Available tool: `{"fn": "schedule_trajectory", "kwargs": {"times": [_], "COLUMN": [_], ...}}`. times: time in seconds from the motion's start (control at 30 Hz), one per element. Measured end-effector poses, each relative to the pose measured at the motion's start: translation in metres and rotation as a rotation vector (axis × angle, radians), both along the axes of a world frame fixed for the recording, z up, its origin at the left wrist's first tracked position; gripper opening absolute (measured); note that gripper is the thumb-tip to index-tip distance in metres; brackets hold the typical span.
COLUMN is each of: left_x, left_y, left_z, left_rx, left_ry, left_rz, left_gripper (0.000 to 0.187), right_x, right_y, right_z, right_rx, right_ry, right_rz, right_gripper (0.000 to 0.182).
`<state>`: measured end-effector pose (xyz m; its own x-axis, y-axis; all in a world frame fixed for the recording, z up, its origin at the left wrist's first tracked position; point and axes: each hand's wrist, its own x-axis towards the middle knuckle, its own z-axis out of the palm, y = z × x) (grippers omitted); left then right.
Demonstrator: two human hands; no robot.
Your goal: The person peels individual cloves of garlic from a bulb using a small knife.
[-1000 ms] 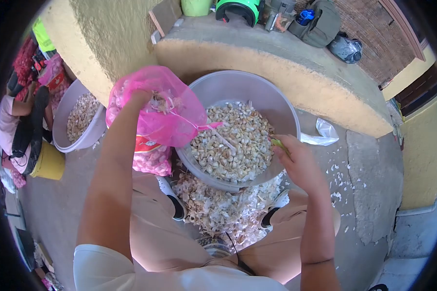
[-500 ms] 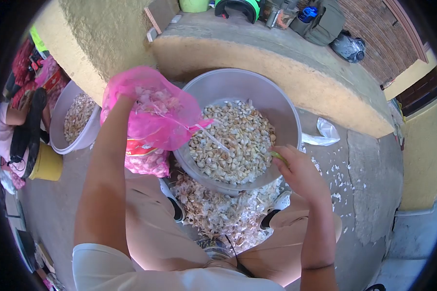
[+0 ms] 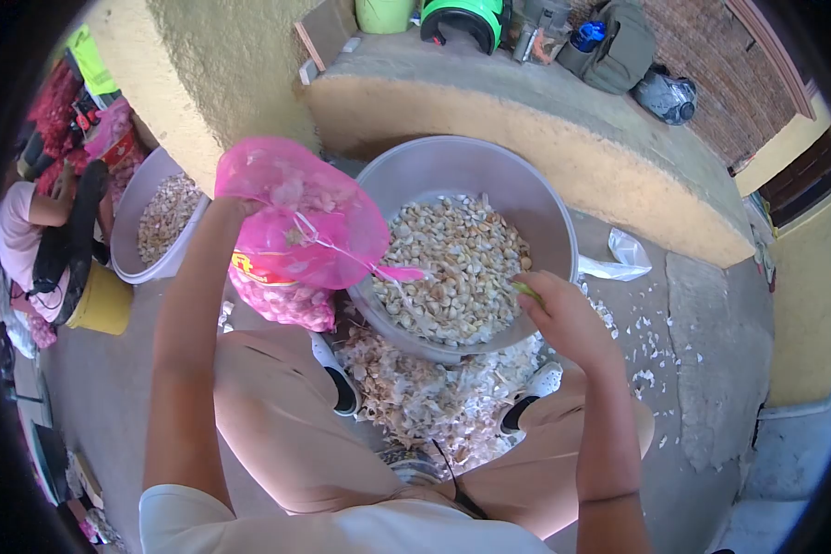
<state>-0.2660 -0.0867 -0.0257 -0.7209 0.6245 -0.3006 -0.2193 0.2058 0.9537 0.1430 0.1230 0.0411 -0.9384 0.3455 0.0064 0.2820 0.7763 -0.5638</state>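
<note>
My left hand [image 3: 240, 209] is at the pink mesh bag [image 3: 295, 198] on the left, its fingers hidden by the mesh. Pink-white garlic shows in the lower part of the bag [image 3: 282, 300], and a pale string hangs across its front. My right hand [image 3: 563, 319] is closed around a small green-handled knife [image 3: 527, 292] whose blade I cannot make out. It hovers over the right rim of a large grey tub [image 3: 466, 152]. Loose garlic cloves [image 3: 462, 268] cover the tub's bottom.
A heap of garlic skins [image 3: 425, 397] lies between my feet. A white plastic piece [image 3: 623, 257] is on the floor to the right. Behind the tub runs a concrete ledge [image 3: 526, 115] with a green helmet [image 3: 466, 18]. At left, another person [image 3: 51, 217] sits beside a second tub [image 3: 125, 226].
My left hand has drawn back from the bag's upper opening to its left side, and the mesh has slumped over. My right hand has stayed nearly in place with the knife.
</note>
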Motion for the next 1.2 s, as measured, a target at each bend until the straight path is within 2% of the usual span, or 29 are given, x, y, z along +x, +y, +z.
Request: {"fn": "schedule_trajectory", "kwargs": {"times": [0.03,0.13,0.27,0.37,0.47,0.57,0.6,0.7,0.77,0.8,0.9,1.0,1.1,1.2], "left_x": [0.017,0.02,0.061,0.096,0.156,0.206,0.215,0.235,0.241,0.245,0.246,0.25,0.259,0.262], "left_y": [-0.005,-0.019,-0.037,-0.042,-0.028,0.0,0.009,0.029,0.041,0.047,0.054,0.064,0.074,0.082], "left_z": [0.011,-0.017,-0.002,0.015,0.035,0.044,0.045,0.046,0.052,0.053,0.044,0.036,0.04,0.039], "left_rx": [0.044,0.098,0.094,0.189,0.349,0.4,0.395,0.364,0.338,0.318,0.429,0.523,0.559,0.594], "left_ry": [-0.097,-0.352,-0.281,-0.389,-0.538,-0.611,-0.61,-0.591,-0.534,-0.468,-0.506,-0.597,-0.504,-0.529], "left_rz": [0.052,0.055,-0.003,0.013,0.084,0.014,-0.038,-0.196,-0.316,-0.304,-0.391,-0.382,-0.332,-0.251], "left_gripper": [0.036,0.027,0.025,0.027,0.031,0.038,0.039,0.042,0.044,0.044,0.045,0.044,0.038,0.037], "right_x": [0.0,-0.001,-0.005,-0.006,-0.013,-0.02,-0.022,-0.026,-0.028,-0.029,-0.033,-0.034,-0.037,-0.038], "right_y": [-0.001,-0.006,-0.019,-0.026,-0.044,-0.062,-0.066,-0.076,-0.075,-0.074,-0.071,-0.07,-0.072,-0.068], "right_z": [-0.001,-0.001,0.002,-0.01,-0.004,-0.006,-0.01,0.004,0.003,0.001,0.0,0.003,0.009,0.008], "right_rx": [-0.011,-0.05,-0.136,-0.133,-0.402,-0.382,-0.441,-0.398,-0.442,-0.467,-0.449,-0.459,-0.398,-0.389], "right_ry": [-0.002,-0.014,-0.104,0.033,0.065,0.179,0.234,0.237,0.363,0.424,0.483,0.484,0.513,0.504], "right_rz": [0.012,0.043,0.052,0.159,0.103,-0.072,-0.102,-0.174,-0.18,-0.183,-0.225,-0.234,-0.27,-0.255], "right_gripper": [0.023,0.024,0.025,0.023,0.021,0.023,0.023,0.028,0.031,0.033,0.041,0.041,0.035,0.032]}}
